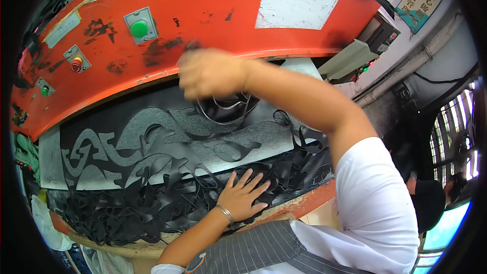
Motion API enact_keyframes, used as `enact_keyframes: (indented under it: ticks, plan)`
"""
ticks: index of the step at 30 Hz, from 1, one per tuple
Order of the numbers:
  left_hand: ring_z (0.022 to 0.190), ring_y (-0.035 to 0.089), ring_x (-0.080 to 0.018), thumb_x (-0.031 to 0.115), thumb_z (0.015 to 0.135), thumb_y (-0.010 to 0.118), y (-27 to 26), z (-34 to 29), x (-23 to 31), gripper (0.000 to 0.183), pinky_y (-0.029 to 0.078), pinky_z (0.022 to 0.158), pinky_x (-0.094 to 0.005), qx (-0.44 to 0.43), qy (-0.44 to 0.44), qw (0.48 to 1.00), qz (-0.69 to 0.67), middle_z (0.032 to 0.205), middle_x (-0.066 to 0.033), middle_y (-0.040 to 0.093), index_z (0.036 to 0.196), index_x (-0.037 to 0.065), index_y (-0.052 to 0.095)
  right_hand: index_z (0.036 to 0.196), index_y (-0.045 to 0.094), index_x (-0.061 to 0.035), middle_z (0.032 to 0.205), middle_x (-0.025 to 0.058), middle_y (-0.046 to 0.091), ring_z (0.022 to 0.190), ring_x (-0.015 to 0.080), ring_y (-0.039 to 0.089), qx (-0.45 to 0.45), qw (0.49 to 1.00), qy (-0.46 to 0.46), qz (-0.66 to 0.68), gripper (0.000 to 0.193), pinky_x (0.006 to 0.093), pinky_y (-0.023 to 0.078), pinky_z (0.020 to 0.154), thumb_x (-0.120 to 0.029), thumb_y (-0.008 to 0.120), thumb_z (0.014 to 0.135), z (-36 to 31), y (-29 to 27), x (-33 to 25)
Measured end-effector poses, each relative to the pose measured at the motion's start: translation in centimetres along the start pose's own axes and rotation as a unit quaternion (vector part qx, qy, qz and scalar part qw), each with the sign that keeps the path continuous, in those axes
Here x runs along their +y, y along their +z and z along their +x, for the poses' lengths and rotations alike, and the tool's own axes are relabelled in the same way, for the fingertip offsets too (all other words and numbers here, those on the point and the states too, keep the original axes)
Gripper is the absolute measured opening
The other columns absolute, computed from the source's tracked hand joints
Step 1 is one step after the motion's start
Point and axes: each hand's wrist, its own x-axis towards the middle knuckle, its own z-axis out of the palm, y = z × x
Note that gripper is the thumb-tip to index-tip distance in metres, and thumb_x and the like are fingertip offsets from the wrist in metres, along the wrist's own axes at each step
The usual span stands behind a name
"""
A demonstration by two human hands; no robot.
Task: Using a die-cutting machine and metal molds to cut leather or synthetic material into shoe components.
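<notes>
My left hand [243, 195] lies flat with its fingers spread, at the edge of a heap of black leather-like offcuts [116, 215]. Up by the red machine, my right hand [210, 73] is smeared by motion, its fingers curled. Black strips of offcut [228, 110] loop beneath it, seemingly in its grip. Below is a black sheet [91, 109] with curved cut-outs, spread over a pale grey board [50, 157]. Grey board surface shows through the cut shapes. Part of the sheet is hidden behind my right hand and forearm.
The red machine body [218, 25] spans the far side, with a large green button [139, 29] and a red button [76, 64]. A grey metal arm [350, 58] juts out at right. Plastic bags [50, 223] hang lower left. A person in black [428, 205] is at far right.
</notes>
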Motion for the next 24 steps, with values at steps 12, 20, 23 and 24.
enact_keyframes:
  ticks: [12, 20, 23, 24]
  plan:
    - [0.090, 0.064, -0.0280, 0.014, 0.076, 0.074, -9.9, 0.5, -8.1, 0.020, 0.049, 0.082, -0.0358, 0.383, -0.178, 0.896, -0.139, 0.094, -0.0102, 0.070, 0.094, 0.005, 0.072, 0.087, 0.072, -0.0063, 0.088, 0.0183, 0.068, 0.088, 0.0379, 0.065, -0.124, 0.665, 0.732, 0.082, 0.020, 0.0455, 0.051, 0.080, -0.025, 0.068, 0.080, -16.0, 0.6, -7.2]
    - [0.093, 0.058, -0.0289, 0.016, 0.075, 0.075, -9.2, 5.2, -16.4, 0.035, 0.045, 0.085, -0.0375, 0.379, -0.249, 0.890, -0.055, 0.096, -0.0108, 0.064, 0.108, 0.005, 0.068, 0.099, 0.071, -0.0043, 0.094, 0.0189, 0.069, 0.088, 0.0360, 0.066, 0.073, 0.587, 0.793, 0.142, 0.032, 0.0431, 0.051, 0.080, -0.031, 0.070, 0.081, -18.0, 3.1, -9.6]
    - [0.094, 0.056, -0.0289, 0.019, 0.075, 0.075, -8.2, 5.6, -16.5, 0.034, 0.043, 0.087, -0.0398, 0.380, -0.259, 0.888, 0.010, 0.097, -0.0094, 0.063, 0.106, 0.006, 0.070, 0.108, 0.067, -0.0008, 0.101, 0.0187, 0.068, 0.095, 0.0353, 0.064, 0.180, 0.567, 0.791, 0.144, 0.042, 0.0408, 0.050, 0.083, -0.032, 0.071, 0.081, -18.9, 3.1, -14.2]
    - [0.094, 0.056, -0.0289, 0.020, 0.076, 0.075, -8.2, 5.9, -16.3, 0.033, 0.042, 0.087, -0.0405, 0.381, -0.270, 0.884, 0.009, 0.098, -0.0091, 0.062, 0.105, 0.006, 0.071, 0.111, 0.064, 0.0010, 0.104, 0.0183, 0.067, 0.099, 0.0350, 0.062, 0.221, 0.568, 0.782, 0.134, 0.046, 0.0393, 0.049, 0.085, -0.032, 0.073, 0.080, -19.2, 3.1, -16.0]
